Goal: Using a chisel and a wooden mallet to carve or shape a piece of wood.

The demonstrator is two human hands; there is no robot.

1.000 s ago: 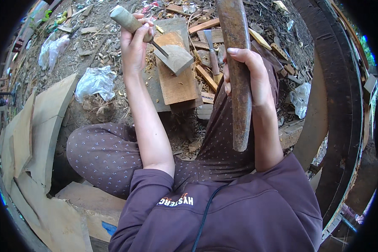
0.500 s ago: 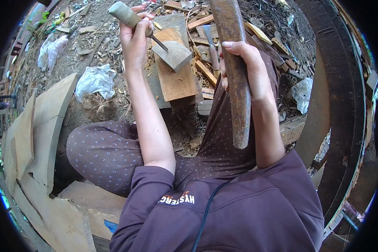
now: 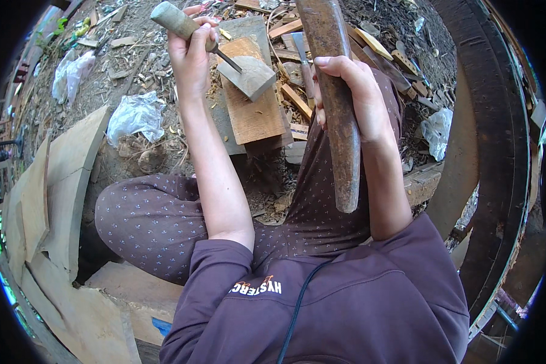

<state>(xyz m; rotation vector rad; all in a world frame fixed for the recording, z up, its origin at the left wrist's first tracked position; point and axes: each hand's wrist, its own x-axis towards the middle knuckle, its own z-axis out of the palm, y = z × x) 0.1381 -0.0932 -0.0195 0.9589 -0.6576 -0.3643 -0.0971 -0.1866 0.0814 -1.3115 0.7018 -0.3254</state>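
Observation:
My left hand (image 3: 193, 57) is closed on the pale round handle (image 3: 173, 20) of a chisel, whose thin metal shank (image 3: 227, 59) slants down onto the top of a pale wedge-like wooden block (image 3: 255, 82). The block rests on a light brown board (image 3: 252, 121), stacked on a grey board (image 3: 247, 29). My right hand (image 3: 361, 94) grips a long, thick, worn brown bar (image 3: 341, 158), raised right of the block over my leg. Behind that bar lies another flat-bladed chisel (image 3: 302, 51), partly hidden.
Wood offcuts (image 3: 296, 100) and chips lie around the boards. Crumpled plastic bags (image 3: 136, 118) sit on the dirt to the left, another (image 3: 434, 133) at right. Broken pale panels (image 3: 54, 200) lean at the left; a dark curved beam (image 3: 491, 182) runs along the right.
Both hands, with the chisel and the bar, sit slightly higher and a little further left in the picture, as do the boards. Both grips look the same.

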